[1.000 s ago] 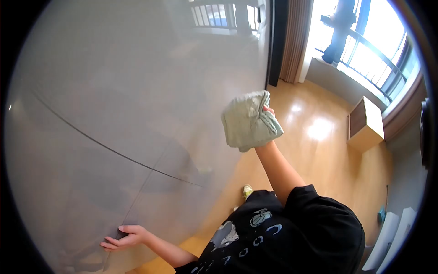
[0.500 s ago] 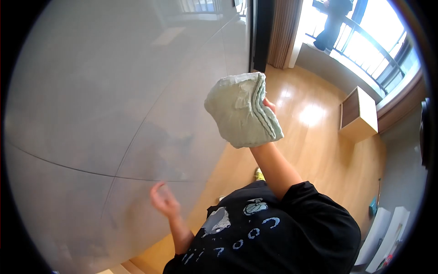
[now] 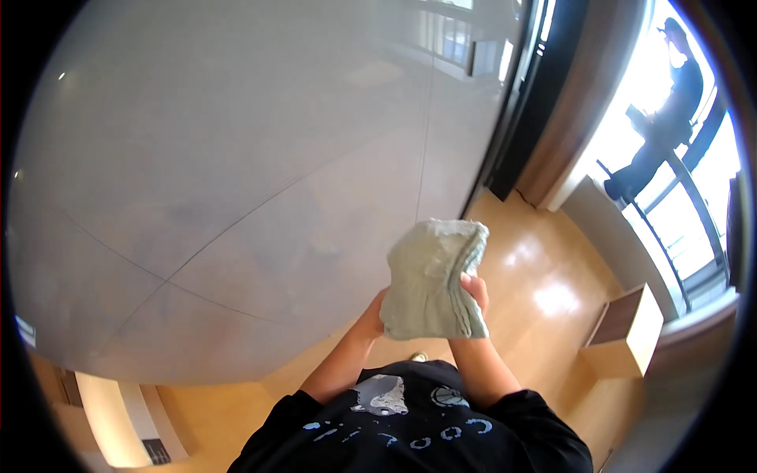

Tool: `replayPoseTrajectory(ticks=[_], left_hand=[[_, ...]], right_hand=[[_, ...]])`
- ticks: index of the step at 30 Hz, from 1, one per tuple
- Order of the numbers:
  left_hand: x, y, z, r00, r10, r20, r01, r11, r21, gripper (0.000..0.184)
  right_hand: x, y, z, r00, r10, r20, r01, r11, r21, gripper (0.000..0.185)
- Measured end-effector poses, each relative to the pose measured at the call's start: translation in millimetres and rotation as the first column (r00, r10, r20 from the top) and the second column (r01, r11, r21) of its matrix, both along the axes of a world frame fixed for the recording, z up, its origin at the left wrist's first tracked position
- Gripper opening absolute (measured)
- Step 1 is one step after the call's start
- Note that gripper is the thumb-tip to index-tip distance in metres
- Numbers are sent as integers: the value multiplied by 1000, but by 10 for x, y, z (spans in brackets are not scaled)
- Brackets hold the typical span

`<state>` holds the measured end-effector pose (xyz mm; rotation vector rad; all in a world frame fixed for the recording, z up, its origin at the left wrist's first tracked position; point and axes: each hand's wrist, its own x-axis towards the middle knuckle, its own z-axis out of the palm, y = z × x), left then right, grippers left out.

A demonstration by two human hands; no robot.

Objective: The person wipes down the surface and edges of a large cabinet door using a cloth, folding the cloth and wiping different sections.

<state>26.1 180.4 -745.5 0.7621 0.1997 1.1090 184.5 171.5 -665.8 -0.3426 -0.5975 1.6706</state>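
Note:
A thick, pale green folded cloth is held up in front of my chest, its layered edge facing right. My right hand grips that layered side, thumb in front and the other fingers hidden behind the fabric. At the lower left side of the cloth is my left hand, closed against it; its fingers are mostly covered by the cloth.
A large glossy grey tiled wall stands close on the left. A wooden box sits on the wood floor at right. A person is by the bright window railing. Light wooden furniture shows lower left.
My left hand has come up from beside the wall to the cloth's left side. The cloth sits lower in view, still in my right hand. The view has shifted, showing more of the person.

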Motion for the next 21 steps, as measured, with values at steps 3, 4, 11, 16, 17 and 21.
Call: replayPoseTrajectory(ticks=[3, 4, 11, 16, 17, 21], left_hand=[[114, 50, 189, 994, -44, 98, 49, 997, -51, 58], [258, 116, 461, 991, -35, 126, 44, 997, -63, 59], [403, -107, 354, 980, 195, 46, -191, 978, -80, 62], [585, -211, 874, 867, 277, 414, -317, 948, 30, 76], [602, -259, 1037, 852, 271, 448, -331, 942, 60, 77], [398, -380, 1392, 870, 323, 373, -394, 910, 130, 78]], right_hand=[[243, 96, 88, 983, -66, 172, 65, 998, 9, 61], [360, 196, 418, 991, -26, 133, 26, 1000, 7, 64], [509, 115, 482, 979, -31, 204, 42, 998, -48, 65], [675, 139, 699, 983, 58, 175, -74, 993, 88, 64], [703, 124, 759, 980, 73, 183, -95, 989, 116, 64], [796, 285, 905, 941, 120, 316, -170, 976, 134, 59]])
